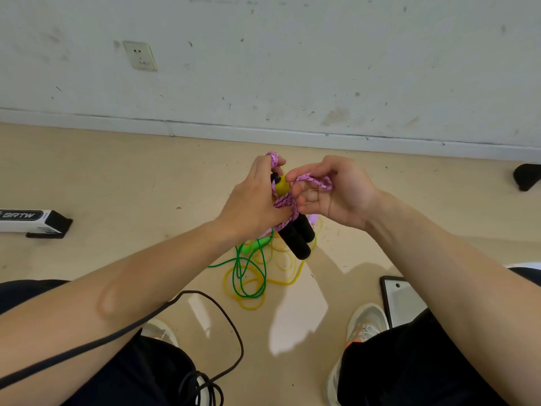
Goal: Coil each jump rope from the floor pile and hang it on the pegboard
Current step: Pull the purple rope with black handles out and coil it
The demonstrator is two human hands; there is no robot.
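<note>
Pink braided jump rope (313,180) with dark speckles is held above the floor (117,171), near the wall, wound around its two black foam handles (296,234), which hang side by side pointing downward. The left grip (251,203) is curled round the handles' upper ends and the wraps, next to a yellow cap (281,186), while the right grip (336,194) pinches a loop of the same rope just beside it. On the floor below lie a green rope (248,269) and a yellow rope (252,306), tangled together.
</note>
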